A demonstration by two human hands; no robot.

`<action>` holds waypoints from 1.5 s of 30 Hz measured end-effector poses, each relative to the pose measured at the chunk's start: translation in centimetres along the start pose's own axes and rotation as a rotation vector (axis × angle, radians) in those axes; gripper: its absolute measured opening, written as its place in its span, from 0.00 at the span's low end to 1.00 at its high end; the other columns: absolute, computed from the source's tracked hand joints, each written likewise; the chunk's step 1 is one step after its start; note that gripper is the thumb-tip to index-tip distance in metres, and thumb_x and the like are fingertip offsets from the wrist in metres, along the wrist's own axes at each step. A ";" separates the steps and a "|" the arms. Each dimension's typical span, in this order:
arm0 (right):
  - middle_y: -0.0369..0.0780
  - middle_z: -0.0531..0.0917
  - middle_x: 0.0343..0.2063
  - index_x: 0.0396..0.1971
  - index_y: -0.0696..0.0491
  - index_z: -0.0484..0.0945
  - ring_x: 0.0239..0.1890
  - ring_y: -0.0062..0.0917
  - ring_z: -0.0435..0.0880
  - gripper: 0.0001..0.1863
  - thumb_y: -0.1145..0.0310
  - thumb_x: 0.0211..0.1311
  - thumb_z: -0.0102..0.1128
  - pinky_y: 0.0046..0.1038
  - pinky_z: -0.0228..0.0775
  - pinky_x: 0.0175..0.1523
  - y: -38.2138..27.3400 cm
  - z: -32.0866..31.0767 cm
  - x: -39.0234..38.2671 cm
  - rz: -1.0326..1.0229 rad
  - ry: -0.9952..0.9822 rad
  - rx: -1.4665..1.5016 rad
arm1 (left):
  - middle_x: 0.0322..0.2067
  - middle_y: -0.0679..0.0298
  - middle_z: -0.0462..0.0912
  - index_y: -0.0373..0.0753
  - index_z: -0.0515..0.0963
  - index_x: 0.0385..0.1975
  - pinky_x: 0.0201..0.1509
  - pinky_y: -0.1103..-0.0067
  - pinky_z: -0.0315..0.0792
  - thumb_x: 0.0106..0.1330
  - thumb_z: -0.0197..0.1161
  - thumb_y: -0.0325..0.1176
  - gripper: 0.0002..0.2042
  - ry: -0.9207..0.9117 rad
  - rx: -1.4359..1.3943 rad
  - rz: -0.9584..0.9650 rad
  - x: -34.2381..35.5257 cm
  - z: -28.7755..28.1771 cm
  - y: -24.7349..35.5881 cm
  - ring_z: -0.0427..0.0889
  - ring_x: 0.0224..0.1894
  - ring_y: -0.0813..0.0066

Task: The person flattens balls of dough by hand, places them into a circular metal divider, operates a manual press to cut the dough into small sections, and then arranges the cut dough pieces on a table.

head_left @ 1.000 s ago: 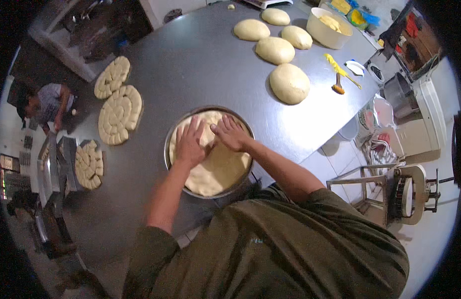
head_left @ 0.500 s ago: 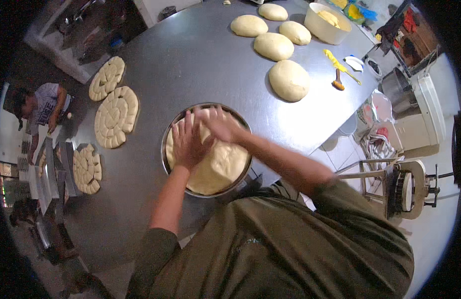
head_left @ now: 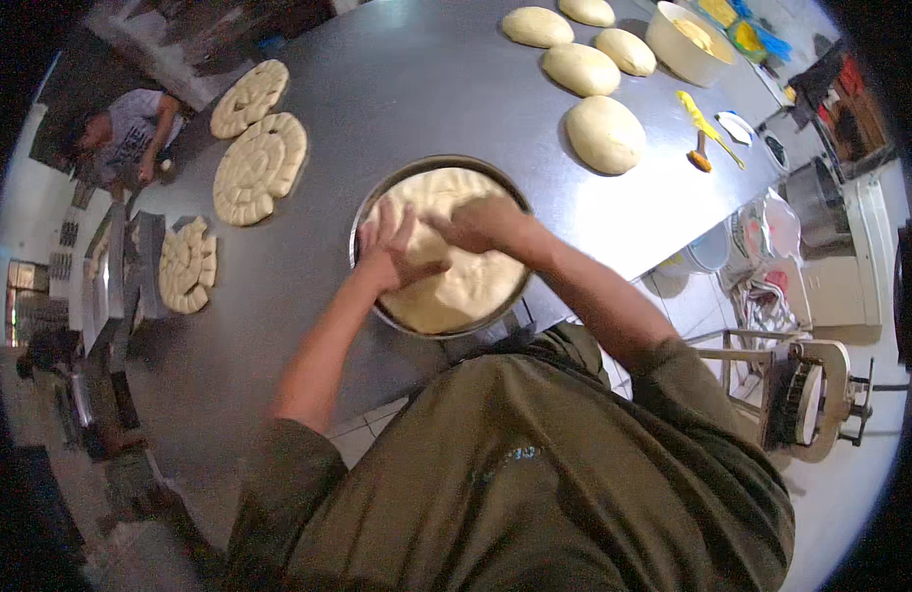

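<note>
A round metal pan [head_left: 363, 209] holds pale, flattened dough [head_left: 463, 296], its surface dimpled. On the dough's left part, my left hand [head_left: 397, 252] rests open with its fingers spread. My right hand [head_left: 480, 225] presses the upper right part, its fingers bent and blurred, so their closing is unclear. Left of the pan lie segmented dough rounds [head_left: 258, 168], several in all. Beyond it to the upper right sit several smooth dough balls [head_left: 604, 133].
The steel table [head_left: 416, 99] also carries a white tub [head_left: 691, 61], yellow-and-brown brushes [head_left: 700, 128] and metal trays [head_left: 130, 276]. A person [head_left: 130, 133] works at far left. A metal machine [head_left: 811, 395] and bins [head_left: 702, 249] stand right, beside the table.
The view has shifted, so pan and table appear higher and farther right. My right hand's fingers, spread earlier, are now bent on the dough. My left hand stays spread over it.
</note>
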State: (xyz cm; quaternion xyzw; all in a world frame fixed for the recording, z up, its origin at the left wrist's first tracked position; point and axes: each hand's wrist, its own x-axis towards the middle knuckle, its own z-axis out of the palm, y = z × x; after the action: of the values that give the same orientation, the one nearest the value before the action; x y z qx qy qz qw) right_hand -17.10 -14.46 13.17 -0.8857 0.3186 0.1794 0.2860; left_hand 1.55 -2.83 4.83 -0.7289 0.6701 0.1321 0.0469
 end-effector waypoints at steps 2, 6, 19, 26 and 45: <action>0.47 0.75 0.67 0.69 0.48 0.71 0.70 0.52 0.71 0.36 0.37 0.77 0.39 0.57 0.70 0.67 -3.3 -0.8 1.6 -0.261 0.467 -0.254 | 0.80 0.41 0.38 0.39 0.47 0.79 0.80 0.47 0.38 0.57 0.51 0.83 0.61 -0.248 -0.194 -0.054 1.5 -2.5 0.9 0.38 0.81 0.37; 0.38 0.43 0.82 0.81 0.33 0.45 0.83 0.46 0.38 0.47 0.26 0.70 0.42 0.67 0.41 0.78 -4.5 2.1 5.2 0.019 0.070 -0.209 | 0.80 0.39 0.30 0.49 0.42 0.82 0.76 0.36 0.25 0.60 0.38 0.85 0.57 -0.185 -0.110 -0.024 -5.8 1.7 11.3 0.35 0.80 0.31; 0.38 0.42 0.82 0.79 0.35 0.54 0.80 0.59 0.41 0.35 0.53 0.75 0.50 0.82 0.49 0.68 -6.8 4.9 4.4 -0.270 -0.099 -0.456 | 0.80 0.44 0.41 0.52 0.49 0.81 0.80 0.43 0.27 0.51 0.51 0.87 0.61 -0.098 -0.371 0.119 -3.7 3.1 14.0 0.30 0.80 0.33; 0.30 0.50 0.82 0.75 0.31 0.65 0.82 0.47 0.45 0.30 0.44 0.77 0.43 0.78 0.45 0.70 -0.8 8.1 4.0 -0.761 -0.177 -0.751 | 0.79 0.43 0.46 0.38 0.50 0.79 0.84 0.63 0.38 0.44 0.58 0.87 0.69 -0.122 -0.526 0.186 -2.8 4.5 13.4 0.41 0.82 0.46; 0.47 0.56 0.79 0.78 0.44 0.60 0.81 0.42 0.49 0.45 0.28 0.73 0.32 0.46 0.43 0.82 6.2 -6.5 14.4 -0.124 -0.313 0.538 | 0.80 0.42 0.36 0.63 0.53 0.80 0.75 0.34 0.32 0.65 0.54 0.74 0.45 -0.141 -0.291 0.142 -3.3 1.0 12.8 0.47 0.79 0.30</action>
State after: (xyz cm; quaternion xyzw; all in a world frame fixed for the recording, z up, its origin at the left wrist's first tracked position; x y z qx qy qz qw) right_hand -9.78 -29.07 8.58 -0.7577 0.2524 0.2050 0.5658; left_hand -11.48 -0.68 6.11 -0.6678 0.6887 0.2815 -0.0219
